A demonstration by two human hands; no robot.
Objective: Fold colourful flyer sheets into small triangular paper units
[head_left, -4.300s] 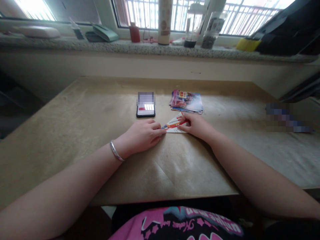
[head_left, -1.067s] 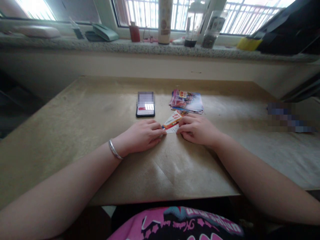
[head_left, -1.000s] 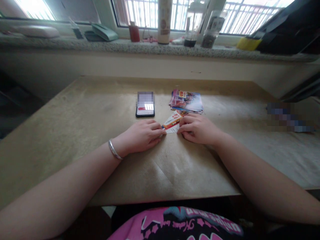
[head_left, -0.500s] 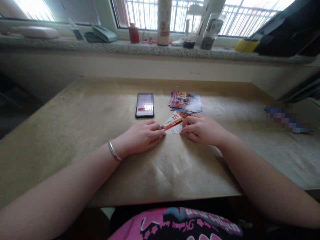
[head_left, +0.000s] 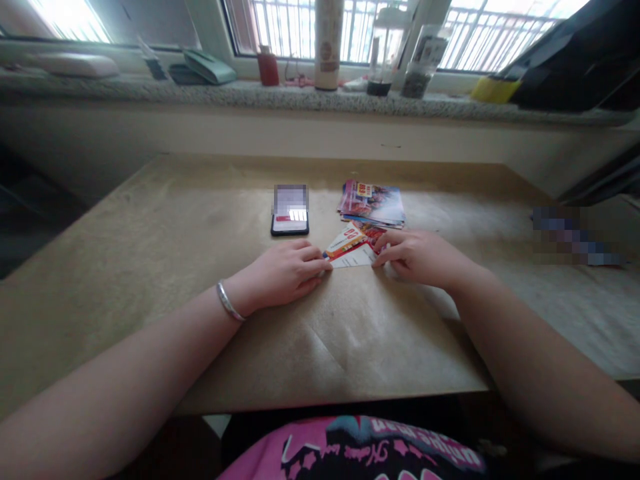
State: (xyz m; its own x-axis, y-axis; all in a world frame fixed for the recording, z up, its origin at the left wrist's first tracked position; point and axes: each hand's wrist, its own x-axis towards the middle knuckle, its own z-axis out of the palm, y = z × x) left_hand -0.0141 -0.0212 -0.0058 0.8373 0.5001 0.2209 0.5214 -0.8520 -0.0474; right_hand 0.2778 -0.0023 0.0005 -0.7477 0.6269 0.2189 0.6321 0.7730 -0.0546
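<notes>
While wearing a silver bracelet (head_left: 230,301) on that wrist, rests the left hand (head_left: 289,272) palm down on the table (head_left: 280,360), with fingers gathered and gently bent onto the left tip of the folded paper (head_left: 353,258); cannot tell about any thumb tucked beneath. Has a phone (head_left: 290,225) lying just beyond those knuckles. Find the paper low on the table between both hands, with a long edge turned towards the body and an orange-and-red band across it. Seems to be flattening a crease: hold the left tip firmly to prevent twisting, then run pressure along the near edge towards the right, lightly first, harder after lining up the layers. See a stack of leaflets (head_left: 375,204) just past the paper. Touches the paper's right end with the right hand (head_left: 417,258), with fingertips bent and close together; cannot tell pinching from pressing. Slide evenly, without lifting the corner.
</notes>
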